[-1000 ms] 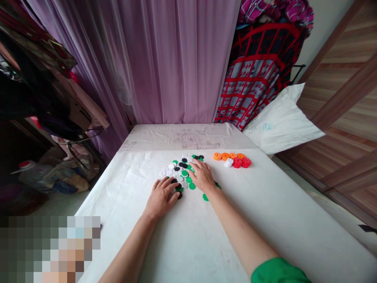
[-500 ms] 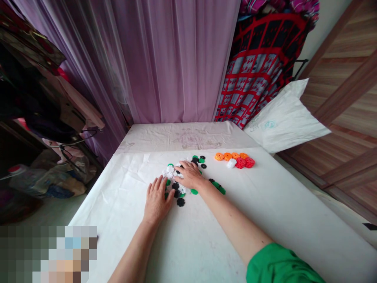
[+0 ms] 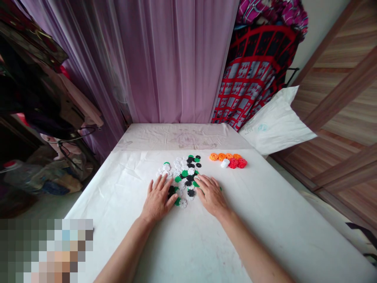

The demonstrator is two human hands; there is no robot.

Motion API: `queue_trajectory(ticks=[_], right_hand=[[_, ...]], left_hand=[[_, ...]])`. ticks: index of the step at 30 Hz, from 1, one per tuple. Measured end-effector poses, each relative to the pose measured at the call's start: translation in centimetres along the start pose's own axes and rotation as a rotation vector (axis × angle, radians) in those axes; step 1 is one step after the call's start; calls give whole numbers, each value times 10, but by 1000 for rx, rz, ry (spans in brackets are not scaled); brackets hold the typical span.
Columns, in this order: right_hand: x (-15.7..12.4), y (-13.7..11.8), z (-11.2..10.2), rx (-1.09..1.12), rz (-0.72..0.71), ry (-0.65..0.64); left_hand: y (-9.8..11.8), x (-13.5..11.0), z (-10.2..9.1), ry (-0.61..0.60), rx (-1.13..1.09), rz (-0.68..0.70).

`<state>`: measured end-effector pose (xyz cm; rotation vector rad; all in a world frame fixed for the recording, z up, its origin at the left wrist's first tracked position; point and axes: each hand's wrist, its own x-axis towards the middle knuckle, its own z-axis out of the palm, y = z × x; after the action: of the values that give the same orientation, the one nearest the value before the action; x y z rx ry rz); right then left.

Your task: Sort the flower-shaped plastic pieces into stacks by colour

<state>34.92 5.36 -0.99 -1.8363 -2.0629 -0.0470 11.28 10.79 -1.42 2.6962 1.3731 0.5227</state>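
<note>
Spread over the white-covered table (image 3: 118,220) is a loose heap of small notched plastic discs, like snowflake building pieces, in white, black and green. My left hand (image 3: 157,200) lies flat at the heap's left near side, fingers spread, with a few black and green discs beside its thumb. On the right side, my right hand (image 3: 212,194) rests with fingers stretched out over some discs, partly hiding them. Between the hands sit a black disc (image 3: 191,193) and a white disc (image 3: 183,203). A green disc (image 3: 184,173) lies farther up the heap.
Right of the heap stand a row of orange disc clusters (image 3: 222,157), red clusters (image 3: 233,163) and a white cluster (image 3: 225,163). A white sack (image 3: 273,122) leans at the table's right edge. A purple curtain (image 3: 176,59) hangs behind; clothes hang at left.
My right hand has moved from the middle of the heap toward me and to the right, uncovering white, black and green discs. My left hand stays near the same spot.
</note>
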Motion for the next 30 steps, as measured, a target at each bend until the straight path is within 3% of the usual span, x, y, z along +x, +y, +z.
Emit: queue_trajectory(ticks=[3, 5, 9, 13, 19, 24, 26, 30], right_hand=[[-12, -5, 2, 13, -47, 6], [-15, -5, 3, 1, -33, 17], [-15, 4, 5, -19, 74, 109], [-15, 10, 4, 21, 54, 195], [-17, -6, 1, 66, -87, 175], [-15, -4, 1, 3, 47, 141], [-15, -3, 0, -7, 68, 166], [-19, -18, -1, 40, -42, 198]], left_hand=[[13, -4, 3, -54, 1, 242], [20, -5, 4, -61, 18, 260], [22, -8, 2, 11, 61, 65], [16, -18, 0, 79, 63, -115], [19, -22, 1, 49, 56, -207], [16, -7, 0, 9, 75, -273], [10, 0, 1, 30, 64, -311], [2, 7, 0, 136, 32, -377]])
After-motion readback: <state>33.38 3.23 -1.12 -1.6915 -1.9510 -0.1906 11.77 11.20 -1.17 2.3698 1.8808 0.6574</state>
